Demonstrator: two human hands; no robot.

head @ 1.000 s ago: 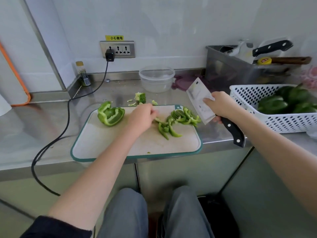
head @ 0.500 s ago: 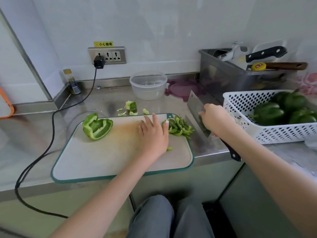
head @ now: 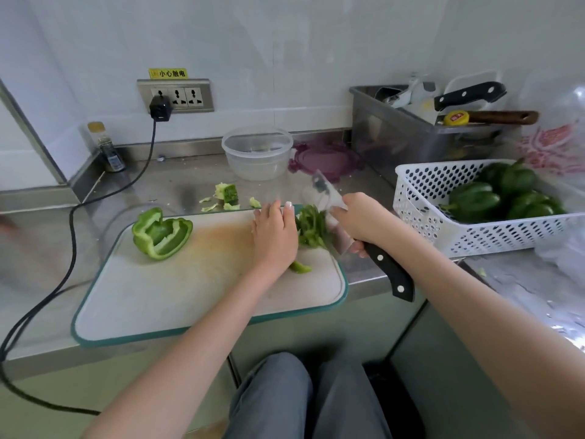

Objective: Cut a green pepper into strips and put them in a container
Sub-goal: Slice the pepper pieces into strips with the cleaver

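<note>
A pile of green pepper strips [head: 311,228] lies at the right end of the white cutting board [head: 190,289]. My left hand [head: 273,237] rests flat against the pile's left side, fingers straight. My right hand [head: 359,221] grips a black-handled cleaver [head: 329,205], whose blade stands against the pile's right side. One loose strip [head: 300,267] lies beside my left wrist. A large uncut pepper piece [head: 160,232] sits at the board's left end. A clear plastic container [head: 257,152] stands open behind the board.
Pepper core and scraps [head: 226,196] lie behind the board. A white basket [head: 443,223] of whole peppers stands at the right, a steel bin [head: 402,141] with knives behind it. A purple lid [head: 323,160] lies beside the container. A black cable [head: 72,223] runs along the left.
The cleaver came down from the air to the right side of the strips. My left hand flattened and pushed the scattered strips together against the blade.
</note>
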